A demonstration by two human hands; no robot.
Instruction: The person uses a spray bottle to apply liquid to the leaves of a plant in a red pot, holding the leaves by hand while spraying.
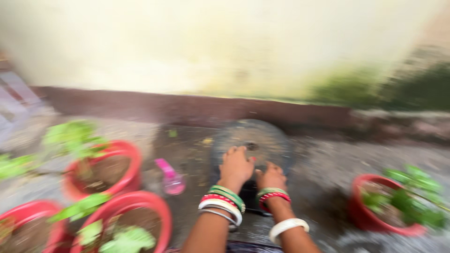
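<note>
Head view, heavily blurred by motion, shows both hands resting side by side on a dark round disc-like object [253, 140] that lies on the wet ground just ahead of the person. Left hand [235, 165] lies palm down on the near part of the disc, fingers spread a little and pointing away toward the wall, pressed flat on the surface and not curled around anything. Right hand [271, 176] sits just beside it, touching or nearly touching it, knuckles up, fingers bent onto the disc's near edge; whether it grips the edge or merely rests on it cannot be told through the blur. Both wrists carry stacked bangles [224, 202] in green, red and white. The disc lies flat, its face upward; being round, it shows no clear long axis, and a small dark spot sits near its middle. Just left of the hands a small pink object [169, 177] lies on the ground. Further left stand three red pots [125, 174] with green leafy plants, close together. Well apart to the right stands another red pot [370, 215] with a plant. Beyond the disc runs a low brown ledge [197, 108] under a pale wall [211, 42].
</note>
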